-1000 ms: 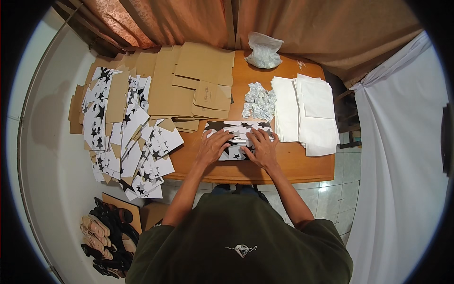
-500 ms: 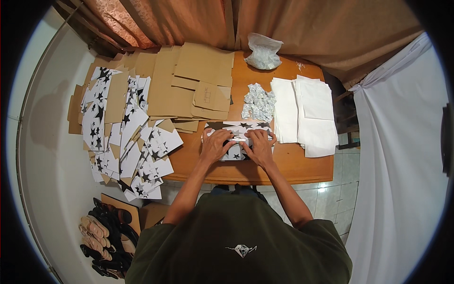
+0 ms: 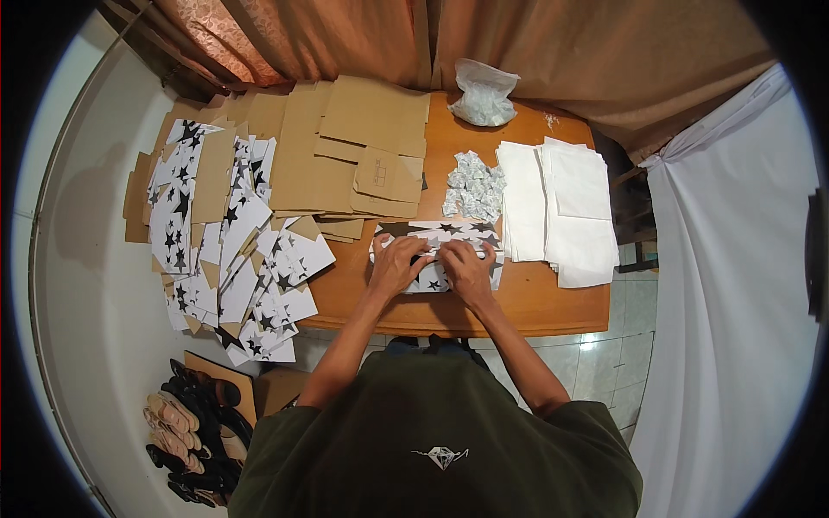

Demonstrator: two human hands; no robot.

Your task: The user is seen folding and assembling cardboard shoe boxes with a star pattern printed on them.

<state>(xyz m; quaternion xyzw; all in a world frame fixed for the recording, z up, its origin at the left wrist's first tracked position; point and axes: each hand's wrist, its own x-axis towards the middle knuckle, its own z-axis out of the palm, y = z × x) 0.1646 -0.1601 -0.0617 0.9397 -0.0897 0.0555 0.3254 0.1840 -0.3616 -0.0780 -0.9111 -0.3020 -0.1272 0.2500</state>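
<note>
A low white box with black and grey stars point(image 3: 432, 280) lies near the front edge of the wooden table, its long side running left to right. My left hand point(image 3: 398, 264) rests over its left half, the fingers bent on its top and the thumb pointing toward the middle. Close by on the right, my right hand point(image 3: 466, 269) has its fingers curled together on the top near the centre seam. Both hands touch the box. What lies under the fingertips is hidden.
Left of the box are star-printed flat boxes point(image 3: 250, 216) in a loose heap and plain brown cardboard sheets point(image 3: 371, 116). Behind it lies a pile of small white packets point(image 3: 474, 187), with a plastic bag point(image 3: 484, 99) farther back. White sheets point(image 3: 580, 181) are stacked right. Shoes point(image 3: 177, 423) sit lower left.
My right hand has shifted slightly left along the box, and its fingers are drawn closer together. My left hand stays nearly in place.
</note>
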